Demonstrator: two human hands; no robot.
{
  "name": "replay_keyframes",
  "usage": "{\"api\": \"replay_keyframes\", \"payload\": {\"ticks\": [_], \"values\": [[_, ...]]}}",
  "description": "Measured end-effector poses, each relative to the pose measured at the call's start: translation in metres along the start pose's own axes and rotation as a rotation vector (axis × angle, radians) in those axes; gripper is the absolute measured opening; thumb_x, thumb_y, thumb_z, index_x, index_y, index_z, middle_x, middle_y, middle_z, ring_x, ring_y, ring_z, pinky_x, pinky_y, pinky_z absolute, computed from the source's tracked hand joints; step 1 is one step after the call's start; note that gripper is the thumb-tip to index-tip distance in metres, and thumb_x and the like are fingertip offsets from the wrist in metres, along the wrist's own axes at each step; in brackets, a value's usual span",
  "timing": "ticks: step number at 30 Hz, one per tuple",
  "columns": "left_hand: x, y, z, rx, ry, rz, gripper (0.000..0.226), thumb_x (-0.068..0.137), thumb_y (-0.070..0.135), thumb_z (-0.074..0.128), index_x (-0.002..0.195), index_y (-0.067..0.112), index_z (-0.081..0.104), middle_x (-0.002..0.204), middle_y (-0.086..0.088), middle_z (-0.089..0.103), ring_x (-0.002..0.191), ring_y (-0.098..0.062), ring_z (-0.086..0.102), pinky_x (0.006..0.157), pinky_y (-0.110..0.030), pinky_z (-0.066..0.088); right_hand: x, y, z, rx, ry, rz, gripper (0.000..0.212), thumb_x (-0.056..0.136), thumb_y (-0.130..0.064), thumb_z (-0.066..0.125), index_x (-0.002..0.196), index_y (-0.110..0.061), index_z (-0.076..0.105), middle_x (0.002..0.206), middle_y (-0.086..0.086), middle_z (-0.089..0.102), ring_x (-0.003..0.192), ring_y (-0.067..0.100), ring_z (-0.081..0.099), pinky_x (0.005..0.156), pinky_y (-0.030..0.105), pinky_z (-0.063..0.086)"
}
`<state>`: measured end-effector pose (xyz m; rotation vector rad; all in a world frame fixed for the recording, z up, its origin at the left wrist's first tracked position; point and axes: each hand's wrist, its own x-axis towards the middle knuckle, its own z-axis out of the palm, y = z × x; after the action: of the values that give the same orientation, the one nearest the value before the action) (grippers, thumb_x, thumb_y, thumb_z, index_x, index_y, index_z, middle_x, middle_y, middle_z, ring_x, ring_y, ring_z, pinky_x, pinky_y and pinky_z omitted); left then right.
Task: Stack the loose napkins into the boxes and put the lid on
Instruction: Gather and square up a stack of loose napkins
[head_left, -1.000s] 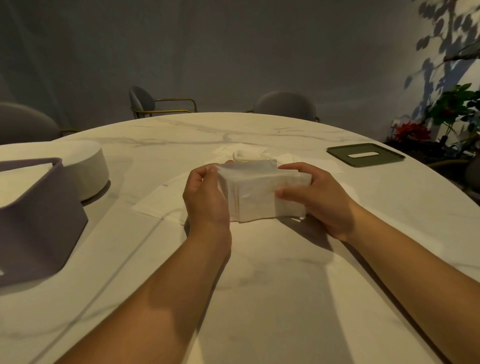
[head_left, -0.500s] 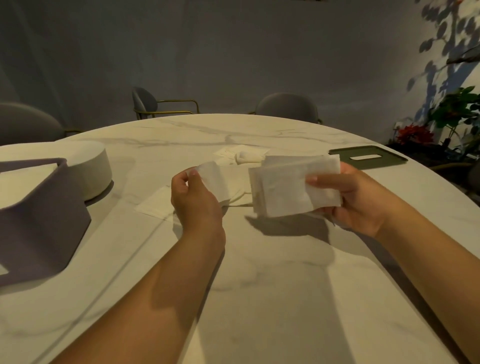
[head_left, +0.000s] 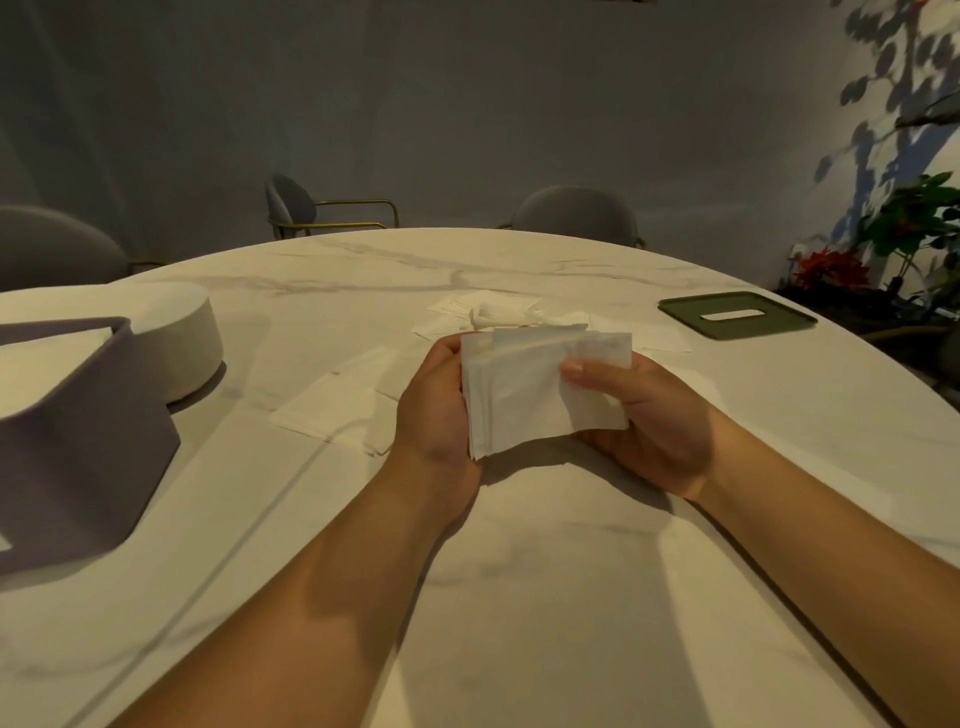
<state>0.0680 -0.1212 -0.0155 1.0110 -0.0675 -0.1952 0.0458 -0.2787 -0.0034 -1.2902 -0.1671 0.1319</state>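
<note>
White napkin stack (head_left: 540, 395) held between both hands: left hand (head_left: 434, 410) wraps its near edge, right hand (head_left: 649, 415) pinches it, thumb on top. Uneven sheets could slip out while being carried to the grey box (head_left: 78, 415), well left of the left hand.

— What's around you?
— Before me, a round pale marble table (head_left: 519, 597) with grey veins. Beyond it, a plain grey wall (head_left: 467, 104).
— Any seats?
— Three grey chairs at the far rim: one at my left (head_left: 52, 239), one with thin gold arms (head_left: 291, 200), one in the middle (head_left: 574, 213).
— And to your right?
— A green plant (head_left: 914, 213), red flowers (head_left: 831, 265), and leaf shadows (head_left: 883, 62) on the wall. The light is warm and dim.
</note>
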Motion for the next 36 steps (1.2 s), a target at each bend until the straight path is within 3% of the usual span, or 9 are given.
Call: {"api": "replay_keyframes", "payload": {"ticks": [3,10,17,19,22,25,28,31,36], "values": [[-0.001,0.001,0.001,-0.009,-0.029,-0.015,0.049,0.083,0.035,0.055,0.126,0.011,0.059,0.123,-0.013,0.064,0.114,-0.036,0.06,0.101,-0.056,0.043,0.0,0.001,0.0,0.006,0.001,-0.012,0.023,0.085,-0.017,0.057,0.107,-0.016,0.062,0.091,0.005,0.072,0.081,0.018,0.07,0.073,0.03,0.059],[-0.005,0.0,0.002,-0.043,-0.008,0.004,0.035,0.098,0.024,0.043,0.122,0.007,0.06,0.12,-0.016,0.065,0.113,-0.036,0.06,0.101,-0.054,0.044,0.002,0.002,-0.003,0.001,0.028,-0.033,0.033,0.081,-0.021,0.059,0.113,-0.016,0.061,0.101,0.008,0.07,0.089,0.02,0.069,0.08,0.034,0.058],[-0.012,0.004,0.01,0.042,-0.008,0.037,0.036,0.086,0.052,0.053,0.109,0.027,0.062,0.106,-0.003,0.07,0.101,-0.029,0.064,0.086,-0.05,0.054,-0.001,0.002,0.0,-0.074,0.116,-0.115,0.015,0.094,-0.012,0.051,0.101,-0.018,0.063,0.083,-0.003,0.074,0.077,0.012,0.07,0.064,0.024,0.057],[-0.013,0.003,0.013,0.202,0.03,0.137,0.04,0.078,0.036,0.071,0.114,0.032,0.053,0.11,0.0,0.061,0.099,-0.023,0.06,0.071,-0.04,0.06,-0.001,0.004,-0.001,-0.116,0.146,-0.137,0.014,0.093,-0.014,0.054,0.098,-0.022,0.064,0.083,-0.005,0.074,0.082,0.016,0.069,0.069,0.029,0.059],[-0.014,0.0,0.018,0.387,0.079,0.297,0.061,0.077,-0.005,0.069,0.117,0.034,0.045,0.103,0.008,0.051,0.086,-0.013,0.053,0.051,-0.013,0.051,0.001,0.006,-0.003,-0.221,0.176,-0.163,0.015,0.088,-0.017,0.062,0.098,-0.028,0.061,0.093,-0.002,0.071,0.092,0.022,0.067,0.083,0.041,0.058],[-0.018,-0.001,0.025,0.434,0.109,0.325,0.066,0.079,-0.013,0.064,0.121,0.033,0.042,0.098,0.012,0.046,0.079,-0.009,0.048,0.043,-0.005,0.041,0.004,0.006,-0.005,-0.37,0.237,-0.185,0.029,0.08,-0.019,0.071,0.099,-0.028,0.052,0.108,0.005,0.059,0.103,0.028,0.058,0.088,0.047,0.055],[-0.017,0.0,0.024,0.483,0.157,0.353,0.067,0.082,-0.011,0.063,0.126,0.034,0.041,0.113,0.008,0.044,0.079,-0.009,0.048,0.046,-0.003,0.043,0.006,0.003,-0.007,-0.364,0.246,-0.193,0.044,0.078,-0.015,0.073,0.107,-0.035,0.047,0.114,0.005,0.054,0.107,0.029,0.055,0.088,0.044,0.055],[-0.017,0.0,0.023,0.445,0.146,0.349,0.051,0.087,-0.001,0.062,0.124,0.03,0.045,0.11,0.008,0.047,0.081,-0.01,0.049,0.047,-0.004,0.044,0.004,0.003,-0.007,-0.464,0.195,-0.188,0.054,0.081,-0.011,0.07,0.121,-0.036,0.043,0.116,-0.002,0.052,0.106,0.025,0.054,0.088,0.038,0.055],[-0.01,-0.002,0.019,0.494,0.222,0.364,0.009,0.096,0.022,0.052,0.103,0.026,0.055,0.095,0.012,0.053,0.081,-0.01,0.051,0.051,-0.007,0.046,0.003,0.005,-0.004,-0.553,0.162,-0.228,0.046,0.083,-0.011,0.068,0.116,-0.036,0.047,0.112,-0.008,0.052,0.103,0.02,0.054,0.085,0.03,0.056]]}}
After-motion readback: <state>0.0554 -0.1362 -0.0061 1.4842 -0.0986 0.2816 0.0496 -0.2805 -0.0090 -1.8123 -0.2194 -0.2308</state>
